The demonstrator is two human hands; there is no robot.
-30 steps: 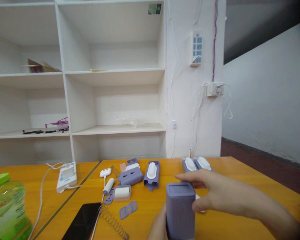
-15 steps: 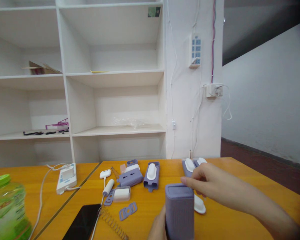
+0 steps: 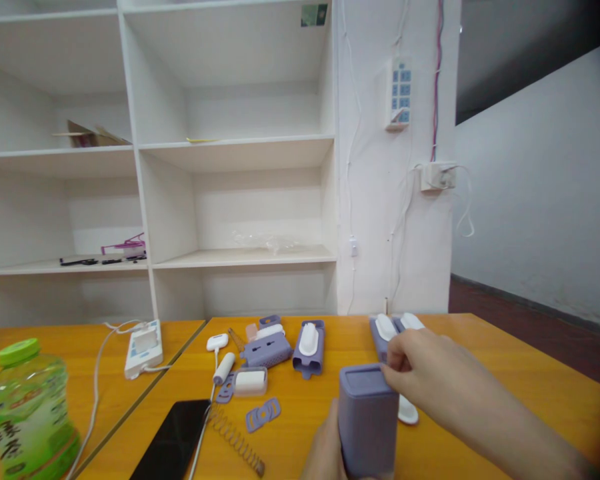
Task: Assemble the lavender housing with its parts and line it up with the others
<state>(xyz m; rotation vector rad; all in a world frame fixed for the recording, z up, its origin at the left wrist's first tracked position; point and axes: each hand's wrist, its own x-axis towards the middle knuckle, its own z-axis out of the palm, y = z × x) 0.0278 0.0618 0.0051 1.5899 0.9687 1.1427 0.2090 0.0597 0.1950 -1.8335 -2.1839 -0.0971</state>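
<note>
My left hand (image 3: 325,448) is wrapped round a tall, ribbed purple plastic housing (image 3: 369,427), upright near the front of the table; part of the hand is hidden behind it. My right hand (image 3: 420,363) comes in from the right with fingers curled, pinching at the housing's top right edge. Its fingertips are partly hidden. Just behind the housing lies a white oval plastic part (image 3: 408,411), half covered by the right hand. Beyond that hand are purple shells with white oval pieces (image 3: 386,327).
Left of centre lie another purple shell with a white piece (image 3: 309,347), a perforated purple shell (image 3: 267,351), thin purple plates (image 3: 263,415), a small clear-edged box (image 3: 251,383), a coil spring (image 3: 237,440) and a black phone (image 3: 173,440). A green-capped jar (image 3: 27,413) and power strip (image 3: 144,348) stand farther left.
My right hand has come in to the housing's top right edge, its fingers now drawn together there. My left hand still holds the housing. The view has shifted slightly left.
</note>
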